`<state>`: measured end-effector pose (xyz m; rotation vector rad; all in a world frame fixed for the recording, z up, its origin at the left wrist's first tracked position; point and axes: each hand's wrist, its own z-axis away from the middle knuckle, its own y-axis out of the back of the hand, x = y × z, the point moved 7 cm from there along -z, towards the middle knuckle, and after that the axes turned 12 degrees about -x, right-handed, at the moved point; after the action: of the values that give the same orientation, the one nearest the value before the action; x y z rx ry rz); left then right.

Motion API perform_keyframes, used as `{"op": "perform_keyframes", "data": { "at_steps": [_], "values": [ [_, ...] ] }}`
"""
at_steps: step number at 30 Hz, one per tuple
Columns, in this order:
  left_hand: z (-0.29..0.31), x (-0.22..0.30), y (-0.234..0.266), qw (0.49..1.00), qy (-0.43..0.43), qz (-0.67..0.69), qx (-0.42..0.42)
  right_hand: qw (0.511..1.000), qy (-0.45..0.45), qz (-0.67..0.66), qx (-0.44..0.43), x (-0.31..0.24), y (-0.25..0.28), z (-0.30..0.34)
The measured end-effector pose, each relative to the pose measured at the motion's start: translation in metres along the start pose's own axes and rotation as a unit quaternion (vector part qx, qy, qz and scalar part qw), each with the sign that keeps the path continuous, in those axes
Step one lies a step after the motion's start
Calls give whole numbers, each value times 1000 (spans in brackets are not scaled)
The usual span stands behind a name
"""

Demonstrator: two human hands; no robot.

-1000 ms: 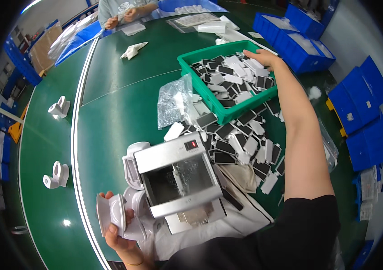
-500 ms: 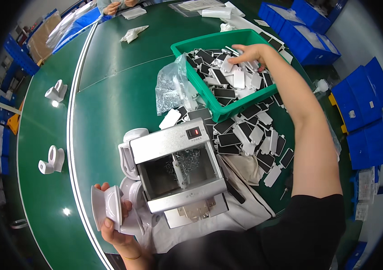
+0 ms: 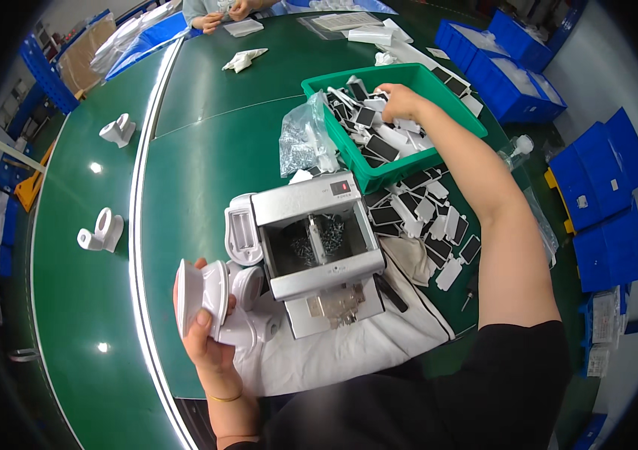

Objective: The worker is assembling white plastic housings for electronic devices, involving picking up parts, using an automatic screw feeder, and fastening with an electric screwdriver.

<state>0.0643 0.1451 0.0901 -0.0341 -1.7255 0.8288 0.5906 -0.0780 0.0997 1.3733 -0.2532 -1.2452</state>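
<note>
1. Head view, lower left: the left hand (image 3: 212,351) holds a glossy white curved housing (image 3: 203,292), thumb across the near side and fingertips showing at the far edge. The grip is closed around the part, apparently to steady it clear of the table (image 3: 206,135) while the other arm extends.

2. Head view, upper right of centre: the right hand (image 3: 401,103) is inside the green bin (image 3: 380,178), fingers bent down among the flat black-and-white pieces (image 3: 381,147). Whether it grips one cannot be told; the fingertips are partly hidden. The bin walls presumably confine the loose stock; more pieces lie outside, below the bin.

3. Head view, centre: the metal screw feeder (image 3: 304,196) stands between the hands, with loose screws (image 3: 330,238) in its open hopper. This position probably suits access from either side. A white cloth (image 3: 319,367) lies below it in the frame, likely as surface protection.

4. Head view, left of the feeder: a further white shell (image 3: 242,231) lies just beside it, hollow side visible, seemingly within easy reach of the left hand.
</note>
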Motion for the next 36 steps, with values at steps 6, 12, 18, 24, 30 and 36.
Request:
{"op": "perform_keyframes", "data": {
  "at_steps": [6,12,18,24,30,36],
  "values": [
    [-1,-4,15,1000,-14,10,-4,976,144,-101,132,-33,36,69],
    [22,27,-9,998,-39,-39,-24,971,212,-51,95,-89,28,212],
    [62,30,-65,993,17,3,-116,972,174,146,-63,-62,-68,258],
    [104,-4,-85,970,84,-42,-224,963,216,159,-11,-62,-56,288],
    [141,-35,-99,943,163,-78,-279,996,60,14,68,-17,-42,329],
    [152,-56,-98,948,143,-147,-244,990,-64,22,120,-4,-84,356]
  ]
}}
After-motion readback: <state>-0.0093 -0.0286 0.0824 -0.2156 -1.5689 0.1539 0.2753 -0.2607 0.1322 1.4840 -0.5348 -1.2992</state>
